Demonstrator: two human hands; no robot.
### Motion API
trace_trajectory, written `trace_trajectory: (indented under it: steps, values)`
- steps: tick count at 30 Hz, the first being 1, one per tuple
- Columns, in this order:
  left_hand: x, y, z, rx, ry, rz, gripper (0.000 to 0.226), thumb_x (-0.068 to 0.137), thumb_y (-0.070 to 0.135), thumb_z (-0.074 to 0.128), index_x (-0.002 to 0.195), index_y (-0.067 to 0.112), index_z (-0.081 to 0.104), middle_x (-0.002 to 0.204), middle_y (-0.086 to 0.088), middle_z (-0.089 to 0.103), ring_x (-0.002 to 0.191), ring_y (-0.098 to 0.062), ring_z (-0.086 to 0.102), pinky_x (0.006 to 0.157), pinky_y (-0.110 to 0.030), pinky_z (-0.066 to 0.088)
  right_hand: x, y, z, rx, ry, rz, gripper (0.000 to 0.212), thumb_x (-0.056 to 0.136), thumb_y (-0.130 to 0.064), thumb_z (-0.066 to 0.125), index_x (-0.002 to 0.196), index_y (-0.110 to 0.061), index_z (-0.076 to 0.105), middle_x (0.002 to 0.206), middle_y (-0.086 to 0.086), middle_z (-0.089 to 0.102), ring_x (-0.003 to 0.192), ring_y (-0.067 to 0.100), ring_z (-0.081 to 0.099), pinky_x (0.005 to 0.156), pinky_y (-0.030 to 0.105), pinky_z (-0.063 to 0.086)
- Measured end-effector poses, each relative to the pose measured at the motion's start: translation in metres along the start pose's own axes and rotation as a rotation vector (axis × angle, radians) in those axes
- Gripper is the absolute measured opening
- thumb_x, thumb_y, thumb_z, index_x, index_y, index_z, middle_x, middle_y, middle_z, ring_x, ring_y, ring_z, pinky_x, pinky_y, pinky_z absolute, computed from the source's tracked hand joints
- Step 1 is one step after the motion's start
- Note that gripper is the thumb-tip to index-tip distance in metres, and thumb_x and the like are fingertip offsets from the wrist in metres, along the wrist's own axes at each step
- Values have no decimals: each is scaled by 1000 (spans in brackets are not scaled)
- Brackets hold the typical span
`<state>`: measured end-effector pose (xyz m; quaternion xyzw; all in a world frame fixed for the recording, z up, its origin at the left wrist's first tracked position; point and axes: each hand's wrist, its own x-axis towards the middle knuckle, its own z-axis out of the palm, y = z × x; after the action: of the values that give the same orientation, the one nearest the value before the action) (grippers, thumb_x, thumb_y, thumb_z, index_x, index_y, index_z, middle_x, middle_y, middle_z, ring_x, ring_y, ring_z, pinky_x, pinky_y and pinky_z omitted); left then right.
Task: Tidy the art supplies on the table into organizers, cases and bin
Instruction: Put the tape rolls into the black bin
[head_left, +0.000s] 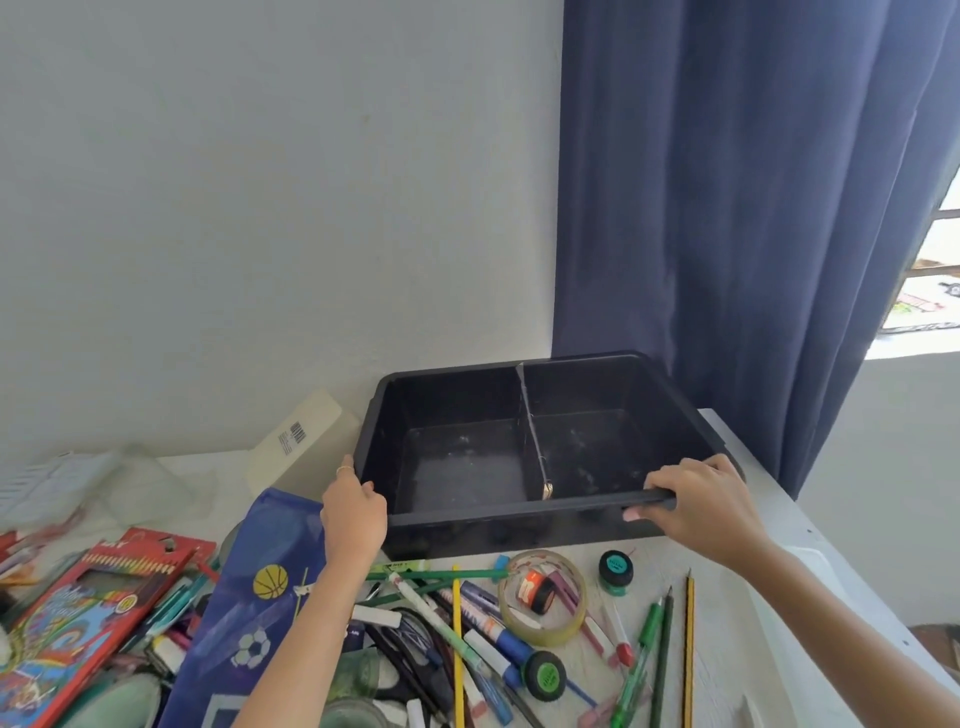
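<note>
A black plastic bin (691, 410) with a divider down its middle stands at the back of the white table, both compartments empty. My left hand (353, 514) holds its near-left corner. My right hand (701, 499) grips the near rim on the right, fingers curled over the edge. In front of the bin lies a heap of pens, markers and pencils (467, 634), a roll of clear tape (543, 597) with a small orange-black roll inside it, and a small green-lidded pot (615, 569).
A blue pencil case (249, 587) with ball prints lies under my left forearm. A red box of coloured pencils (88, 618) sits at the left. A white case (301, 441) leans on the wall, a clear organizer (47, 488) further left. A blue curtain (727, 208) hangs behind; the table edge runs along the right.
</note>
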<state>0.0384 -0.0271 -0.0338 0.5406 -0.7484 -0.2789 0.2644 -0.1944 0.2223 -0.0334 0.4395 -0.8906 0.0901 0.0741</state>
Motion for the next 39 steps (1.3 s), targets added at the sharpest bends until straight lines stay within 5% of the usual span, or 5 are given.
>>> trace_trajectory:
  steps: [5, 9, 17, 23, 39]
  values:
    - [-5, 1, -9, 162, 76, 66, 36, 98, 19, 46, 130, 2, 47, 123, -19, 55, 110, -34, 56, 87, -39, 49, 0, -5, -6, 166, -63, -17, 9, 84, -42, 63, 92, -40, 59, 85, -21, 61, 92, 5, 53, 91, 26, 22]
    - [-20, 9, -20, 157, 172, 235, 37, 97, 31, 46, 124, 7, 54, 118, -13, 57, 107, -27, 57, 85, -35, 50, 4, -29, -18, 627, -62, -34, 40, 83, -4, 60, 108, -35, 54, 105, -19, 54, 98, 7, 52, 104, 39, 37]
    - [-49, 23, -53, -262, 59, 208, 27, 95, 18, 48, 121, 14, 56, 115, -1, 61, 103, -10, 54, 88, -21, 40, 22, -127, -30, 737, -2, -212, 20, 93, -19, 55, 110, -28, 58, 108, -14, 54, 90, 0, 53, 75, 3, 38]
    - [-63, 10, -89, -383, 54, 160, 23, 93, 11, 49, 112, 13, 62, 102, 2, 63, 94, -8, 56, 69, 0, 40, 13, -181, -27, 784, -85, -335, 17, 94, -18, 53, 102, -32, 59, 101, -15, 58, 88, -4, 54, 74, 2, 40]
    - [-140, -71, -118, -600, 36, -101, 19, 90, 5, 53, 88, 19, 66, 91, 0, 70, 87, -13, 65, 69, -18, 48, -82, -264, 12, 656, -371, -651, 22, 91, -16, 54, 110, -19, 66, 106, -7, 62, 95, 7, 55, 79, 12, 42]
